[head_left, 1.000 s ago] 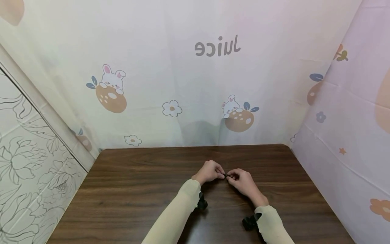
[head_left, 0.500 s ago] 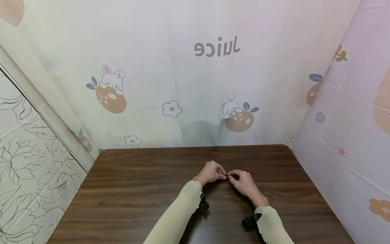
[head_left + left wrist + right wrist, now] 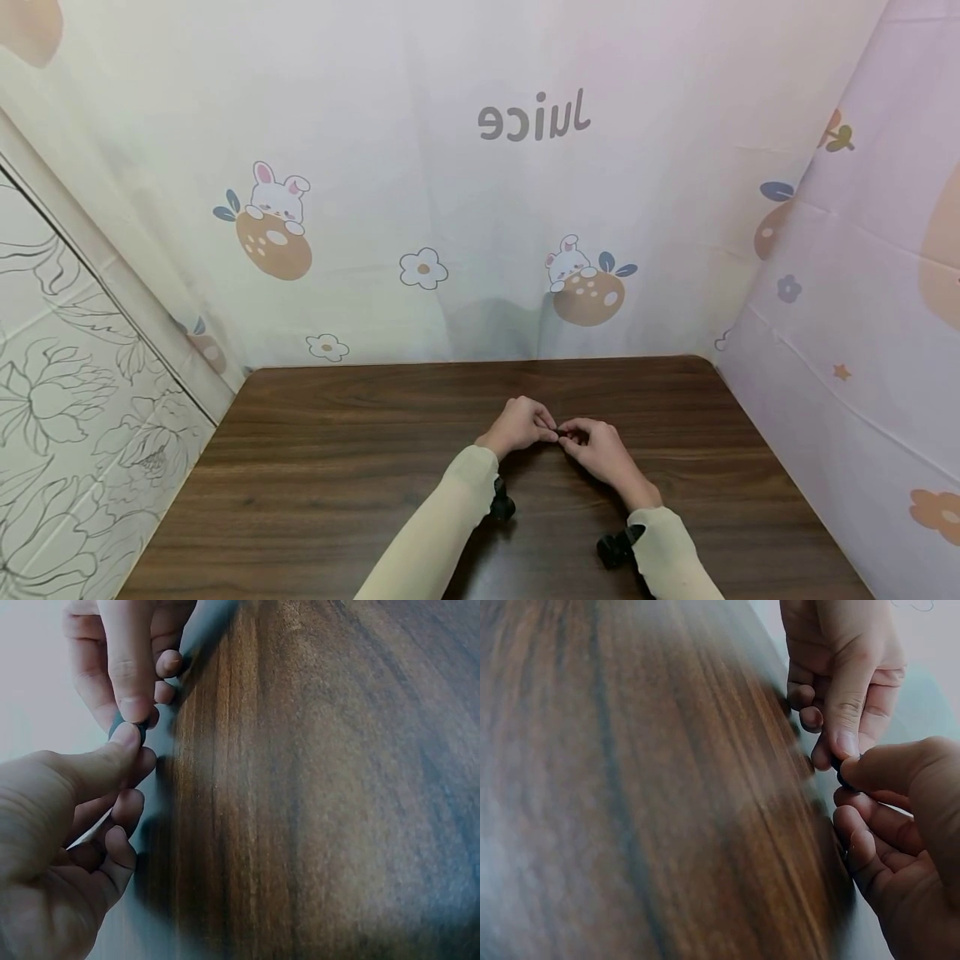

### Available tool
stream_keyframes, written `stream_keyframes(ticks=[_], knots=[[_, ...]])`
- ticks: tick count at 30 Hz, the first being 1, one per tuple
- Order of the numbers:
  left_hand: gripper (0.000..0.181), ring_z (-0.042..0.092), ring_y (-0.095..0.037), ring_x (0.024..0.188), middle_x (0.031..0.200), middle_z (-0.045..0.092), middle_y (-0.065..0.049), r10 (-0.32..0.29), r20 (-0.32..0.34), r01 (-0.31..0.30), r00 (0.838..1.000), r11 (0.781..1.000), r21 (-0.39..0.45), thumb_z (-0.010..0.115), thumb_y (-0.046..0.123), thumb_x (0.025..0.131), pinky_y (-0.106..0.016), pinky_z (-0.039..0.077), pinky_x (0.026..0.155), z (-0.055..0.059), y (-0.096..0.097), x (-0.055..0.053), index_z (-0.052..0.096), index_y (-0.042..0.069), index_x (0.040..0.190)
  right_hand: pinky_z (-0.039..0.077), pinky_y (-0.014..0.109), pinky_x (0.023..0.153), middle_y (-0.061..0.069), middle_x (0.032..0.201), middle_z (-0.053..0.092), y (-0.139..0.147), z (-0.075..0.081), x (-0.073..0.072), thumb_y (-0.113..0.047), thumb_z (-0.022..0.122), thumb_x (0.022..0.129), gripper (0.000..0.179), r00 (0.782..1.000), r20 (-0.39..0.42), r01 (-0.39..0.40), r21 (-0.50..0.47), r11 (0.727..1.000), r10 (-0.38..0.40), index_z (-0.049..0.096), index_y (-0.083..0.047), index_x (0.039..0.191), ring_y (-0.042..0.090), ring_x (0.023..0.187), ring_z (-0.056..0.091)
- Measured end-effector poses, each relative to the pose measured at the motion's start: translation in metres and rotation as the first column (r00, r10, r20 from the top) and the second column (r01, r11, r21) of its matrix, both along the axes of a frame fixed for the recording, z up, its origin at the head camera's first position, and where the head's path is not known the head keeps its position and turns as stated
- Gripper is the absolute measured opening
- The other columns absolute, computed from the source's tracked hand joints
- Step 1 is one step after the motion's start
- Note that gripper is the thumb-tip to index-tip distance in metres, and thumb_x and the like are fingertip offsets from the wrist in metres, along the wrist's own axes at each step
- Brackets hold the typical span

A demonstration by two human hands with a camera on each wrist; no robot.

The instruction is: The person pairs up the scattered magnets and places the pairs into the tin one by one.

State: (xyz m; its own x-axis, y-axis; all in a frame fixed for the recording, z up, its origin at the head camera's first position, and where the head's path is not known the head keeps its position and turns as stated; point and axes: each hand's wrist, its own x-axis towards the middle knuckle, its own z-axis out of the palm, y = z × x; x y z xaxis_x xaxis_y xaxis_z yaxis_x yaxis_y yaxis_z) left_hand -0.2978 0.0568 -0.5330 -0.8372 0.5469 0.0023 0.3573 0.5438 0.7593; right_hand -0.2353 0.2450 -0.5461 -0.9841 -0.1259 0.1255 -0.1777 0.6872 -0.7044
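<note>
A small black piece [image 3: 116, 723] is pinched between the fingertips of both hands. Only bits of its dark edge show, so its kind cannot be made out. In the head view my left hand [image 3: 517, 423] comes from the left, its thumb and forefinger gripping one side of the piece. Facing it, my right hand [image 3: 600, 450] pinches the other side with thumb and forefinger. The fingertips of both hands nearly meet, just over the brown wooden table [image 3: 360, 467]. In the right wrist view, the black piece [image 3: 844, 780] peeks out beside the right thumb.
A pale curtain [image 3: 352, 167] printed with rabbits and fruit hangs behind the table's far edge. More printed cloth [image 3: 862, 275] hangs at the right, and a flower-patterned panel [image 3: 82, 417] stands at the left. Black wrist cameras [image 3: 617, 548] sit below both sleeves.
My left hand has shifted slightly right toward the right hand. The fingertips sit closer together, and less of the black piece shows in the head view. The right arm has hardly moved.
</note>
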Motion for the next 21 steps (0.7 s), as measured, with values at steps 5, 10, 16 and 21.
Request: stream_keyframes(ticks=[5, 10, 16, 21], knots=[[0.005, 0.069, 0.001, 0.069, 0.079, 0.078, 0.003, -0.010, 0.006, 0.010, 1.000, 1.000, 0.016, 0.083, 0.011, 0.086, -0.018, 0.055, 0.074, 0.000, 0.000, 0.000, 0.079, 0.010, 0.088, 0.052, 0.026, 0.070, 0.002, 0.098, 0.074, 0.000, -0.001, -0.001, -0.012, 0.073, 0.096, 0.014, 1.000, -0.001, 0.005, 0.005, 1.000, -0.005, 0.077, -0.011, 0.109, 0.010, 0.082, 0.064], [0.009, 0.070, 0.001, 0.073, 0.085, 0.079, 0.002, -0.030, 0.004, 0.030, 1.000, 1.000, 0.001, 0.082, 0.009, 0.087, -0.017, 0.055, 0.076, 0.002, 0.000, 0.001, 0.078, 0.011, 0.095, 0.053, 0.026, 0.072, 0.002, 0.100, 0.075, 0.000, -0.002, -0.001, -0.013, 0.073, 0.096, 0.013, 1.000, -0.012, 0.002, 0.008, 1.000, -0.002, 0.078, -0.012, 0.108, 0.010, 0.083, 0.064], [0.017, 0.070, 0.000, 0.079, 0.092, 0.079, 0.001, -0.039, 0.031, 0.039, 0.999, 0.999, 0.005, 0.080, 0.006, 0.089, -0.019, 0.056, 0.078, 0.007, -0.002, 0.002, 0.076, 0.012, 0.105, 0.053, 0.028, 0.073, 0.001, 0.099, 0.075, -0.001, 0.000, -0.001, -0.013, 0.073, 0.096, 0.010, 1.000, -0.028, -0.006, 0.022, 1.000, 0.006, 0.078, -0.013, 0.105, 0.011, 0.084, 0.064], [0.019, 0.070, -0.003, 0.082, 0.094, 0.078, 0.002, -0.033, 0.054, 0.032, 0.998, 0.999, 0.007, 0.078, 0.007, 0.091, -0.021, 0.056, 0.075, 0.015, -0.008, 0.002, 0.074, 0.010, 0.109, 0.052, 0.028, 0.073, 0.000, 0.097, 0.075, -0.001, 0.001, 0.000, -0.012, 0.072, 0.097, 0.009, 0.999, -0.033, -0.006, 0.022, 1.000, 0.007, 0.077, -0.013, 0.104, 0.010, 0.083, 0.063]])
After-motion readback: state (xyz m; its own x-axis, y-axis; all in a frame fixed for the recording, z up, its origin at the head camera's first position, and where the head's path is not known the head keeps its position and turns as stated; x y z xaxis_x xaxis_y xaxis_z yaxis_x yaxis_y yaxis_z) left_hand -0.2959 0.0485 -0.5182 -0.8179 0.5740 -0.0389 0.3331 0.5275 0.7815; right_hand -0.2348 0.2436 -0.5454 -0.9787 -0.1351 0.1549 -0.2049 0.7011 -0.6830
